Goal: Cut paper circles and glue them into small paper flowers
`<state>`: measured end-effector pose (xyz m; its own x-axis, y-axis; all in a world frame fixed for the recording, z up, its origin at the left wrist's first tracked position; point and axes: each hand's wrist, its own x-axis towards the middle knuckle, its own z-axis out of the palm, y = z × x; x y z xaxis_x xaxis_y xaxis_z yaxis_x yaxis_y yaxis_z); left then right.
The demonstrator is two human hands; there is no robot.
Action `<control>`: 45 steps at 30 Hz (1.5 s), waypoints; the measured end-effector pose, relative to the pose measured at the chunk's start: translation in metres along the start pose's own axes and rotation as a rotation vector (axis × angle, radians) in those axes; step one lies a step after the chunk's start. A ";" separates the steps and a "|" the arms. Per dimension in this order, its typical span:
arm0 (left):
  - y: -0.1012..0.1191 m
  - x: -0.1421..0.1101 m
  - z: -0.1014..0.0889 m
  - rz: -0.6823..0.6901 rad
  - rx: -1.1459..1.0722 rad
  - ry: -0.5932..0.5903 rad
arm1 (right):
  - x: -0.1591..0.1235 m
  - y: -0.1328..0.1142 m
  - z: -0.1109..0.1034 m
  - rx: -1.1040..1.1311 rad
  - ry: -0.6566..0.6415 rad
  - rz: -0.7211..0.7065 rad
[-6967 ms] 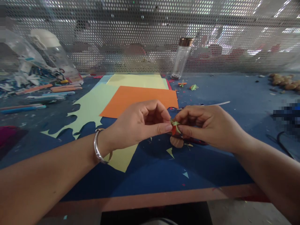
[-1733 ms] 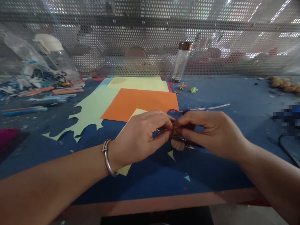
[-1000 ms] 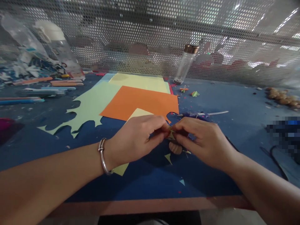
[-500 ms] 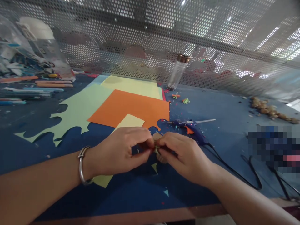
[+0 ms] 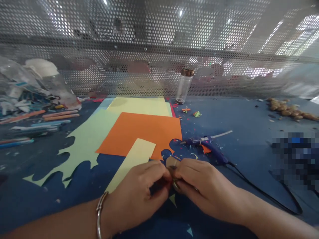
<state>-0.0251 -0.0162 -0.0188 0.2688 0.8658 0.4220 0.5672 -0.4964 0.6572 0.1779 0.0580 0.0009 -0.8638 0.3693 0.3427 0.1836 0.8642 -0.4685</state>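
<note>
My left hand point(image 5: 142, 189), with a silver bangle on its wrist, is closed in a pinch at the lower centre. Its fingertips meet those of my right hand point(image 5: 204, 186), which pinches from the other side. Between them is a small folded paper piece point(image 5: 175, 184); only a pale green bit shows, the rest being hidden by fingers. Just behind the fingertips lies a brown rounded thing point(image 5: 171, 162), partly covered. A pale green paper scrap point(image 5: 173, 199) lies below the fingers. Beyond my left hand a pale yellow paper strip point(image 5: 134, 159) overlaps an orange sheet point(image 5: 139, 127).
A blue glue gun point(image 5: 208, 146) with a black cord lies right of centre. Two small folded paper pieces point(image 5: 197, 114) sit near a glass bottle point(image 5: 184, 87). Cut green paper point(image 5: 82, 139) spreads left, beside pens point(image 5: 51, 122) and a white-lidded bottle point(image 5: 54, 81). Perforated metal stands behind.
Both hands keep pinching the small paper piece, now lower in view as the camera has shifted. Its orange and green folds, plain earlier, are mostly hidden; the glue gun now shows fully.
</note>
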 end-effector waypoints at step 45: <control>-0.012 0.007 -0.006 -0.111 0.053 -0.184 | 0.004 0.007 0.007 -0.056 -0.026 -0.047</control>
<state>-0.0346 -0.0043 -0.0199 0.3368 0.9145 0.2243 0.6404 -0.3971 0.6574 0.1729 0.0632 -0.0064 -0.8837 0.3200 0.3416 0.1685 0.8984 -0.4056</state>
